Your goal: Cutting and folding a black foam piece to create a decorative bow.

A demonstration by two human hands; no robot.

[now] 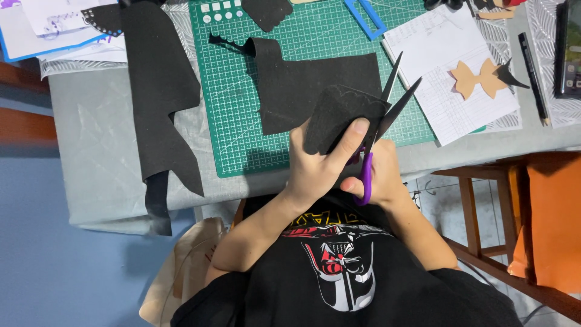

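My left hand (318,163) pinches a small piece of black felt (339,115), thumb on top, just above the table's front edge. My right hand (381,175) grips purple-handled scissors (393,97); their blades stand apart and point up and to the right, beside the felt piece's right edge. A larger black felt sheet (302,85) with a cut-out outline lies on the green cutting mat (230,121) behind the hands.
A long black felt strip (160,91) hangs over the grey table's left part. Lined paper (445,66) with a tan bow-shaped cutout (481,79) lies to the right, with a pencil (532,75) and a phone (569,48). A blue frame (366,18) sits on the mat. A wooden chair (484,212) stands at the right.
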